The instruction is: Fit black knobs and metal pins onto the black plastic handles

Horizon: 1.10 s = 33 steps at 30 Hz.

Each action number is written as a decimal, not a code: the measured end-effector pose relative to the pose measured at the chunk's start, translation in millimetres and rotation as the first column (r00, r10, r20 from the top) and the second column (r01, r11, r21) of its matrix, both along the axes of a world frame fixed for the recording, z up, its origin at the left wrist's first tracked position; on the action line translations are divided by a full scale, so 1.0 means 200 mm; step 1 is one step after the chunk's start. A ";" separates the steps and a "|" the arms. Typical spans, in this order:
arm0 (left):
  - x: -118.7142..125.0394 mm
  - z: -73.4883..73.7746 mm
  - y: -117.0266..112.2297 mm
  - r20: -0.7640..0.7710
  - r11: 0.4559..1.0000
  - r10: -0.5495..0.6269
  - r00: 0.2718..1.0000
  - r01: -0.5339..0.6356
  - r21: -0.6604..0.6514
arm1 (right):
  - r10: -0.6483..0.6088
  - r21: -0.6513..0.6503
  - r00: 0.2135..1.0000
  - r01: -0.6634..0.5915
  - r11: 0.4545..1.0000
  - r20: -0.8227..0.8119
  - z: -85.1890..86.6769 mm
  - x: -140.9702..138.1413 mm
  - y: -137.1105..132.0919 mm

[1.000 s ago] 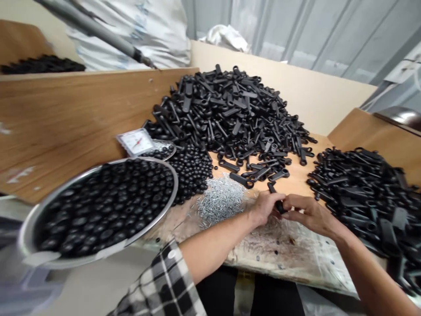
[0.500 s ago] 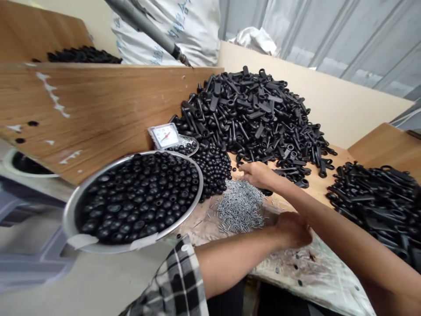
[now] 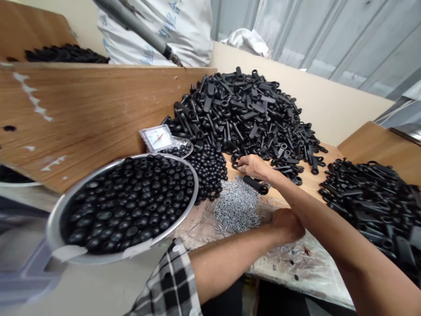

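Two hands: well apart, where a second earlier they met around one black piece; against the frame half a second back they have barely shifted.

Right hand: centre of the frame, fingers loosely open and stretched forward, nothing visibly held, at the lower edge of the main heap.

Left hand: lower centre, curled downward just beside the screws; the fingertips are hidden, so whether it holds anything cannot be told.

Loose piece: a matte black plastic lever with a ring end lies just below the right hand on the pale wooden tabletop, now in plain view.

Main heap: a tall mound of matte black plastic levers, upper centre.

Right side: a second heap of black plastic levers, beyond the right forearm.

Left side: a wide round steel basin full of matte black plastic balls, with more spilled beside its rim.

Lower centre: a loose patch of small silver screws, between the basin and the hands.

Left forearm: a black-and-white checked sleeve pushed back to the elbow.
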<state>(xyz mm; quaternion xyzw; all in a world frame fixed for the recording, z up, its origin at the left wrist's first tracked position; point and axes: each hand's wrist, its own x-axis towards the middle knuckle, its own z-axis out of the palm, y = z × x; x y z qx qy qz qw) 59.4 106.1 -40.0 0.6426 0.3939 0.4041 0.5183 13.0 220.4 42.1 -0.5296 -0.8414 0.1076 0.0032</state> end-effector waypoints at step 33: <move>-0.05 0.03 0.15 -0.211 0.931 0.354 0.911 -0.321 0.174 | -0.510 -0.512 -0.217 -0.053 0.857 -0.832 -0.28 0.80 -0.46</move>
